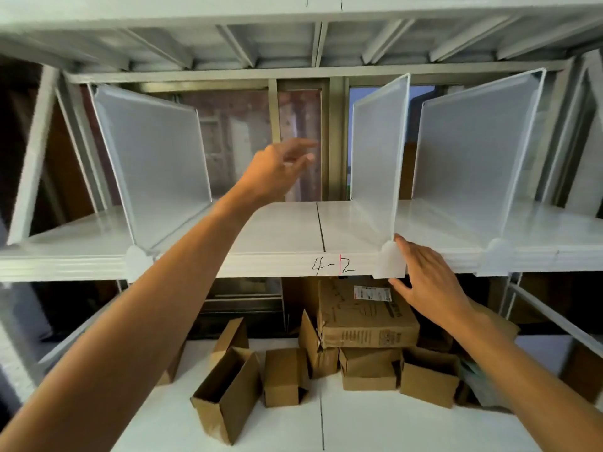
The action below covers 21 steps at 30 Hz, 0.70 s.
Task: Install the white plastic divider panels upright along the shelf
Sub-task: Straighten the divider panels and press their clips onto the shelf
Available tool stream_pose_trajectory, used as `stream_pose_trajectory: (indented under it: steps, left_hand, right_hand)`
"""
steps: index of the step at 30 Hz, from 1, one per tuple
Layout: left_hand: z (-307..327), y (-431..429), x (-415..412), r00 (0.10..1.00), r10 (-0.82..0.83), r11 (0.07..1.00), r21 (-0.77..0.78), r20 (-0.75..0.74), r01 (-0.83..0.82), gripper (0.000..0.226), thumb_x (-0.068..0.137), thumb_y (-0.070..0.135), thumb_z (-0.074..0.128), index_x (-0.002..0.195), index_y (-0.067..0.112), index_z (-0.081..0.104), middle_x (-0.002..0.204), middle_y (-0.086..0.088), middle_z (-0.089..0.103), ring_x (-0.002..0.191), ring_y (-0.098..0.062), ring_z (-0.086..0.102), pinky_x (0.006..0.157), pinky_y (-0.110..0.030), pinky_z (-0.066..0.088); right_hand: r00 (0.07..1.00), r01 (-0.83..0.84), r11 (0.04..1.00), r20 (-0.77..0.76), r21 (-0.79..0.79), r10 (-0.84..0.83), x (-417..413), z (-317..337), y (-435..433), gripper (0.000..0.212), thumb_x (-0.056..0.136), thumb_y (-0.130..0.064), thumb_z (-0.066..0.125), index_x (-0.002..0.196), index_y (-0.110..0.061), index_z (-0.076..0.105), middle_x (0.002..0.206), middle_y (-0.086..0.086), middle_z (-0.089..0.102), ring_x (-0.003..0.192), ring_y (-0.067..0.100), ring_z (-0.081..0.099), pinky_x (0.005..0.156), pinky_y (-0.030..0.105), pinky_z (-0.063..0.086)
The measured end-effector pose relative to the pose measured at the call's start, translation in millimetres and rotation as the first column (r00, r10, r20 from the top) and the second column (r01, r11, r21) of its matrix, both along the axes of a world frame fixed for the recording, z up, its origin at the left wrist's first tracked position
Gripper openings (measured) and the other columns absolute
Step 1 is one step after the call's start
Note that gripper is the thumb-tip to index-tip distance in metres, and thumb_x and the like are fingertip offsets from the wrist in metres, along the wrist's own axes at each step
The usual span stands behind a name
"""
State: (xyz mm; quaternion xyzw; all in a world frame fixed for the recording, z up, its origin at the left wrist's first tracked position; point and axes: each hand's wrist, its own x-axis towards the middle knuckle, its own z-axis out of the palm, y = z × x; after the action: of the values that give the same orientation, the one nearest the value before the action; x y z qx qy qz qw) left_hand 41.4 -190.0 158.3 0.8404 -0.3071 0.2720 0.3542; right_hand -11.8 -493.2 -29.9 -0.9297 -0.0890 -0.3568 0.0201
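Head view sets the shelf [280, 230], marked 4-2, across the middle, with three white divider panels standing on it. The left panel [153, 158] leans with its top tipped left. The right panel [473, 151] and the middle panel [378, 158] stand straighter, though the wide lens bends the edges, so I can't say how much of any lean is real.

My left grip [284, 168] is up in the bay between the left and middle panels, fingers loose and apart, holding nothing. My right grip [424, 275] is spread wide, with straight fingers against the middle panel's front clip [390, 259] and the thumb under the shelf lip.

I see two risks. The panel is tall and thin and I am touching only its foot, so a sideways shove there could twist it off line or tip it into the open bay. If the clip isn't pressed fully over the lip, it could pop off. The leaning left panel could go over if my forearm knocks it.

On the lower shelf [408, 425] a large carton [365, 318] lies closed on top of smaller ones, its contents hidden. An open carton [228, 396] in front shows a bare inside. A small carton [284, 376] beside it is closed.
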Motion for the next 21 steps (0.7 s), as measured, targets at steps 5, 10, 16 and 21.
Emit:
stream_pose_trajectory:
  steps: [5, 10, 16, 21]
  left_hand:
    - [25.1, -27.3, 0.6, 0.999, -0.03, 1.0, -0.004, -0.044, 0.03, 0.08, 0.079, 0.062, 0.072, 0.148, 0.034, 0.041, 0.139, -0.001, 0.058, 0.124, -0.011, 0.056, 0.101, -0.028, 0.046]
    - [40.7, -60.8, 4.2, 0.999, 0.004, 0.999, 0.039, 0.043, -0.005, 0.098, 0.072, 0.073, 0.069, 0.153, 0.034, 0.028, 0.153, -0.001, 0.043, 0.135, -0.019, 0.046, 0.11, -0.043, 0.042]
    - [53.6, -102.4, 10.7, 0.996, -0.051, 0.997, 0.067, 0.078, 0.046, 0.103, 0.076, 0.067, 0.071, 0.157, 0.033, 0.018, 0.162, -0.002, 0.028, 0.145, -0.023, 0.033, 0.117, -0.047, 0.03]
    - [45.9, -132.3, 22.5, 0.988, -0.083, 0.992, 0.101, 0.127, 0.071, 0.106, 0.078, 0.062, 0.073, 0.159, 0.03, 0.011, 0.163, -0.004, 0.022, 0.143, -0.026, 0.036, 0.111, -0.037, 0.035]
  right_hand:
    - [0.997, -0.075, 0.997, -0.013, 0.003, 0.075, 8.2, -0.3, -11.3, 0.101, 0.077, -0.047, 0.08, 0.154, -0.02, 0.022, 0.143, 0.007, 0.054, 0.126, 0.025, 0.056, 0.105, 0.041, 0.043]
    - [0.99, -0.14, 0.99, 0.011, -0.019, 0.141, 21.2, -0.5, -24.5, 0.092, 0.075, -0.048, 0.081, 0.147, -0.016, 0.035, 0.141, 0.008, 0.055, 0.124, 0.027, 0.058, 0.105, 0.038, 0.04]
    - [0.973, -0.185, 0.962, 0.098, -0.201, 0.208, 37.9, -5.0, -41.5, 0.085, 0.076, -0.05, 0.08, 0.14, -0.007, 0.045, 0.137, 0.012, 0.058, 0.122, 0.028, 0.058, 0.107, 0.037, 0.031]
    - [0.948, -0.21, 0.93, 0.17, -0.3, 0.269, 48.6, -6.9, -51.8, 0.084, 0.077, -0.051, 0.077, 0.139, -0.004, 0.044, 0.134, 0.014, 0.059, 0.119, 0.029, 0.056, 0.106, 0.04, 0.04]
